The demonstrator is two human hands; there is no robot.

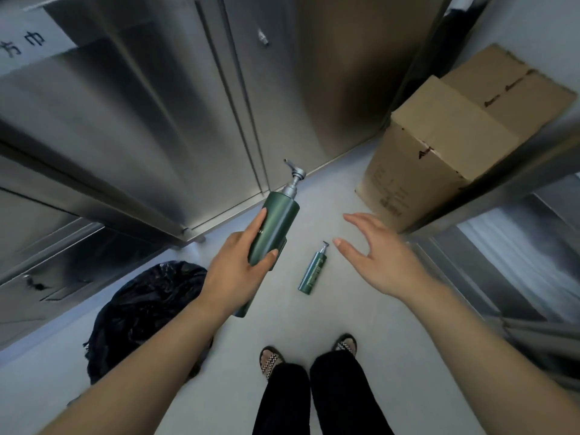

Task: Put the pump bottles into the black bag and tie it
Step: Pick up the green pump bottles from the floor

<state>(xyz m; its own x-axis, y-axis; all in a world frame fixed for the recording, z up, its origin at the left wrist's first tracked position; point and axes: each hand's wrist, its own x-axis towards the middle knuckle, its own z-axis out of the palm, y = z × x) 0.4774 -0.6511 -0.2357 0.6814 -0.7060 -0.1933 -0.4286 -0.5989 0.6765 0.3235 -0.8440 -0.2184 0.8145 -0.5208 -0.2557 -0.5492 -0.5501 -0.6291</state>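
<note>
Person standing on a pale floor, looking down, both bare arms out in front. Left hand is wrapped around a green bottle, fingers on its left side, thumb across the lower front; silver pump points up and away from the person. Bottle is held in the air, tilted a little. Behind that hand a second dark green shape sticks out below the wrist, looks like another bottle lying on the floor, mostly hidden, can't tell more.

Right hand holds nothing, fingers spread wide and slightly curled, palm facing left, hovering above the floor. A smaller-looking green bottle lies flat on the floor between the two hands, pump end pointing away from the person, touched by neither hand.

Black bag sits crumpled on the floor at the left, under the left forearm, near the steel cabinets. Whether its mouth is open can't be told. Cardboard box stands at the right, against the cabinets. Feet in patterned sandals and black trousers at bottom centre.
</note>
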